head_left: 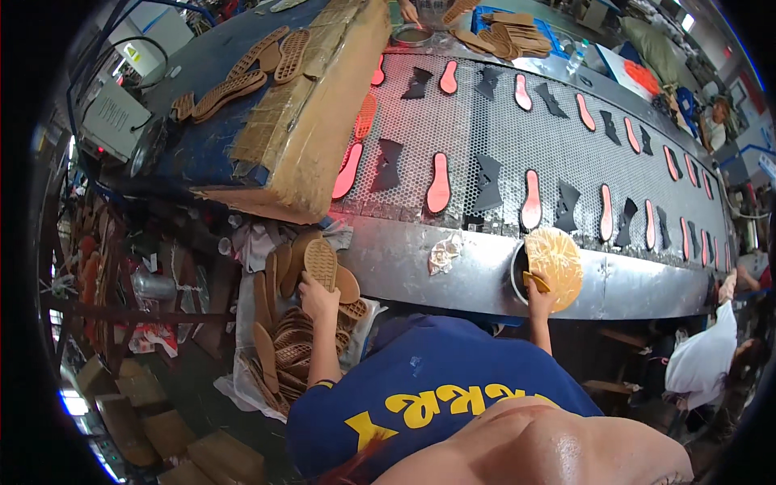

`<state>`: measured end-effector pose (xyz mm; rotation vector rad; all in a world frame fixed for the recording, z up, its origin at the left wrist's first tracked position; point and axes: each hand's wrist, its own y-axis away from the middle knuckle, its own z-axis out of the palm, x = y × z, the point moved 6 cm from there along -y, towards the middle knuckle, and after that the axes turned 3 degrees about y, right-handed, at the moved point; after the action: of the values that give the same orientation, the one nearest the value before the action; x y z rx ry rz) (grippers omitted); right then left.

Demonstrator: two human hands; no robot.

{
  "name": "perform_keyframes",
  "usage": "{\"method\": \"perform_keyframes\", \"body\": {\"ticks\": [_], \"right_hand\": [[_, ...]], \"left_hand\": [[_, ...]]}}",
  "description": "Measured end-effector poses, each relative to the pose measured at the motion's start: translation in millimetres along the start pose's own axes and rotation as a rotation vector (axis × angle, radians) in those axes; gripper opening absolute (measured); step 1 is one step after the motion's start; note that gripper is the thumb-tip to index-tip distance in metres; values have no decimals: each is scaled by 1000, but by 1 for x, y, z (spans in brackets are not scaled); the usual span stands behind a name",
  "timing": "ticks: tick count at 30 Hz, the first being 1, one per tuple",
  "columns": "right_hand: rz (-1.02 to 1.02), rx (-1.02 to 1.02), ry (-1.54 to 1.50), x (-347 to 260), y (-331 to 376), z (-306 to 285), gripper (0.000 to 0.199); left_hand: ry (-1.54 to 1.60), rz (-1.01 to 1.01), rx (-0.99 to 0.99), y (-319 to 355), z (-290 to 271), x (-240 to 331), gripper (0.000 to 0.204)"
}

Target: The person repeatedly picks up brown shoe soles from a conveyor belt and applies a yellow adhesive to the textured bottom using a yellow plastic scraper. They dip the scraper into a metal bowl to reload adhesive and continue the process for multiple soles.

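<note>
My left hand (316, 296) grips a tan rubber shoe sole (321, 261), lifted out of a pile of like soles (284, 339) in a white sack below the conveyor. My right hand (540, 300) holds a yellow-handled brush (536, 281) at a glue pot (520, 271) fixed to the conveyor's steel front edge. The pot's yellow, glue-crusted round lid (556, 257) stands beside that hand. On the perforated conveyor belt (477, 137) lie rows of pink soles (439, 184) and black cut pieces (487, 182).
A large cardboard slab (315, 129) rests at the belt's left end, with tan soles (242, 77) on a blue surface behind it. Another person's hand (409, 11) works at the far side. A person in white (705, 356) stands at right. Cartons (153, 420) lie on the floor at left.
</note>
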<state>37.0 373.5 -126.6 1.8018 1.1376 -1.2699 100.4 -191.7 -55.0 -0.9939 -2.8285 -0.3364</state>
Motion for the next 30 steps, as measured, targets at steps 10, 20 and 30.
{"method": "perform_keyframes", "body": {"ticks": [10,20,30], "right_hand": [[-330,116,482,-24,14,0,24],[-328,193,908,5,9,13,17],[-254,246,495,7,1,14,16]], "left_hand": [[109,70,-200,1,25,21,70],[1128,320,-855,-4,76,94,41],[1669,160,-1094,6,63,176,50]]}}
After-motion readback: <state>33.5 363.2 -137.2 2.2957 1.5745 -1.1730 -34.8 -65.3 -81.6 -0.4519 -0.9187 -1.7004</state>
